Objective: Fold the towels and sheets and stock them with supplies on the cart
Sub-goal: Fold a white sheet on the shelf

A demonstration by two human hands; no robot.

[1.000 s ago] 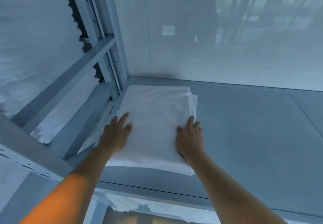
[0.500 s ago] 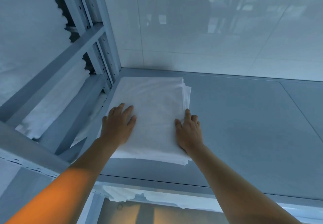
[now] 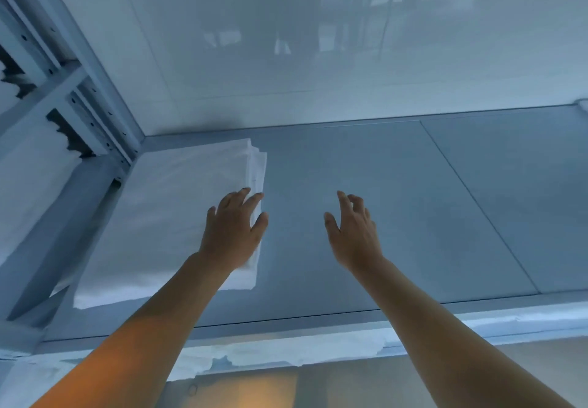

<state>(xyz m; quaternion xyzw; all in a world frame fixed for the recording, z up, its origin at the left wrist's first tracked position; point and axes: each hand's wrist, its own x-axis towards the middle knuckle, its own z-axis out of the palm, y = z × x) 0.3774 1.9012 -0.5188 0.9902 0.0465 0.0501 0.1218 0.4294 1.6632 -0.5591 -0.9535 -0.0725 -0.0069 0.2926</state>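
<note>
Contact with the folded white fabric sheet stack [image 3: 178, 216] has ended: half a second ago both hands pressed flat on it; now both are lifted clear. Judgement: placement of this stack is complete, and the next item can be fetched. The stack lies in the shelf's far-left corner, at 10 o'clock, against the grey metal shelf upright [image 3: 105, 127], on the grey shelf board [image 3: 413, 216]. The left hand [image 3: 234, 232] hovers over the stack's right edge, fingers spread, grip wide and empty. The right hand [image 3: 353, 236] hangs over bare shelf at 1 o'clock, fingers loosely curved, holding nothing.
</note>
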